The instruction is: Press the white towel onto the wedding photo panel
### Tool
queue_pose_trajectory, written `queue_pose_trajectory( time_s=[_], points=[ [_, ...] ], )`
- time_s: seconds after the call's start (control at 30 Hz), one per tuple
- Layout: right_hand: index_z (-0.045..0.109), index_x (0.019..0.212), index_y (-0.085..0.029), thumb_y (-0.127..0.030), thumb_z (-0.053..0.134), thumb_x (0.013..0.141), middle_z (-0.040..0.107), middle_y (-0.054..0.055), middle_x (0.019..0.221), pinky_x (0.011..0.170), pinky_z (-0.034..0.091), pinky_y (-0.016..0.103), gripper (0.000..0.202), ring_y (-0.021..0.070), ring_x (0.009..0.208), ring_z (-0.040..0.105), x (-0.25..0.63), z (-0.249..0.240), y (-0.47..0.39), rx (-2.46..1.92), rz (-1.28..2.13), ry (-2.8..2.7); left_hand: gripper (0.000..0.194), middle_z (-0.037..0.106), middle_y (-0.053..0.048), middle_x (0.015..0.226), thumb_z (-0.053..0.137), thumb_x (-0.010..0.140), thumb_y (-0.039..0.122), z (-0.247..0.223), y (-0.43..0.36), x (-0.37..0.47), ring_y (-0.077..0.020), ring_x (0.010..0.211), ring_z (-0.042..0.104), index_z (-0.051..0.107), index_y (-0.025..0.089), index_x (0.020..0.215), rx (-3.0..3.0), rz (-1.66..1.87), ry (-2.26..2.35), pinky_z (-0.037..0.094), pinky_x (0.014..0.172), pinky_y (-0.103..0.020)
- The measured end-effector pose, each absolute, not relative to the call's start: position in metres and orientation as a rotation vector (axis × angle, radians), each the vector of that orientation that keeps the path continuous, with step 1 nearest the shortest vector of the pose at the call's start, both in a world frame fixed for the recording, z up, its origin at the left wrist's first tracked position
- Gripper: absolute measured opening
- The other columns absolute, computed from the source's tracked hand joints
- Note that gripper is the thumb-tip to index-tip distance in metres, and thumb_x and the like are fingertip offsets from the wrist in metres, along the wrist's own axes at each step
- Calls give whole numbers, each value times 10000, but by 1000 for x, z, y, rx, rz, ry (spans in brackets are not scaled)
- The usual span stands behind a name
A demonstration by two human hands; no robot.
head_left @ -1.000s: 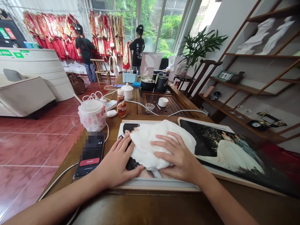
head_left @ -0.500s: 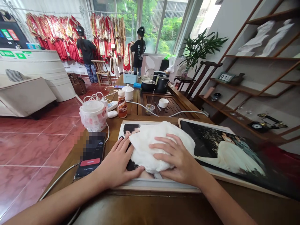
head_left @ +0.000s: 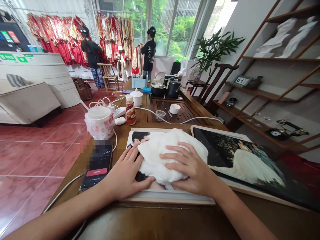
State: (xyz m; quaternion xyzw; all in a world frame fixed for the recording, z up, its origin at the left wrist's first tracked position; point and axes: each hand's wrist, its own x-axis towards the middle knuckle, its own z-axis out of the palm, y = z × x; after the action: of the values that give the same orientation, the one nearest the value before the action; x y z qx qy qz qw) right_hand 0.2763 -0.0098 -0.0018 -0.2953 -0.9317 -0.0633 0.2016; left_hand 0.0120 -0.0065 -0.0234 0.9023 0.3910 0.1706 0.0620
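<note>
A framed photo lies on the wooden table, largely covered by a bunched white cloth. My right hand rests on the cloth's right side with its fingers spread. On the photo's left part lies my left hand, fingers apart, its fingertips beside the cloth's left edge. A second framed photo, showing a pale gown on a dark ground, lies to the right.
Left of the frames are a phone, a bagged white tub and a brown bottle. Behind sit a small white cup and a black pot. Two people stand near hanging red garments.
Both hands and the cloth have hardly moved. The last digits on the phone's clock went from 46 to 47. The person by the window has shifted slightly.
</note>
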Motion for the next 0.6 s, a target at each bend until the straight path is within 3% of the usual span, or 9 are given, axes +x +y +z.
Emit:
queue_pose_trajectory(
  time_s=[0.2,0.47,0.6],
  points=[
    [599,1015,-232,-327,617,870,663,72,1232,1040,276,545,174,310,1270,493,294,0,1,-1028,-268,-2513,853,184,-153,1599,531,909,569,-29,-5,10,-333,1468,131,183,128,1551,2735,497,1186,217,1170,-506],
    [607,1034,-243,-340,636,829,680,60,1213,1090,245,518,230,281,1302,472,271,-1,-13,-802,-162,-2601,720,296,-145,1558,582,884,547,-23,-6,11,-371,1439,224,389,166,1464,2721,528,1185,237,1164,-528],
    [602,1018,-237,-307,632,838,668,62,1231,1077,266,513,195,284,1290,481,282,2,-7,-935,-171,-2576,804,244,-149,1581,555,898,563,-27,-6,10,-350,1459,165,264,152,1525,2724,528,1193,230,1167,-512]
  ],
)
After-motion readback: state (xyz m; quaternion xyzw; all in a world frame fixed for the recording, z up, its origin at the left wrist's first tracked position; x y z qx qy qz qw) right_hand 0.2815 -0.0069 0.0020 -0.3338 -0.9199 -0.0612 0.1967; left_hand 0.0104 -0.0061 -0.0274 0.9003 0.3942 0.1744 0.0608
